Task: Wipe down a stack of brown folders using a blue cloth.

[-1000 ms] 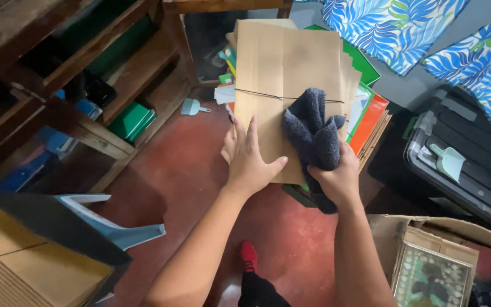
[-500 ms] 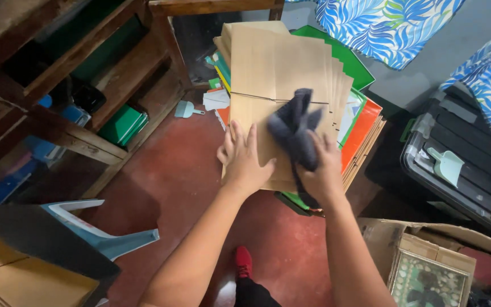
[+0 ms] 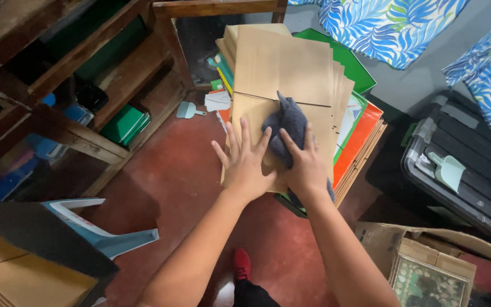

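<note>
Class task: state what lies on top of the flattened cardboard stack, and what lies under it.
On the cardboard stack rest the left hand, the right hand and a dark grey cloth. Green sheets and orange sheets show beneath; everything under those is covered.

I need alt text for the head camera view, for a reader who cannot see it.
The right hand presses a dark blue cloth on a stack of flattened cardboard; the left hand lies flat beside it. Below is a red floor, with wooden shelves at left.
</note>
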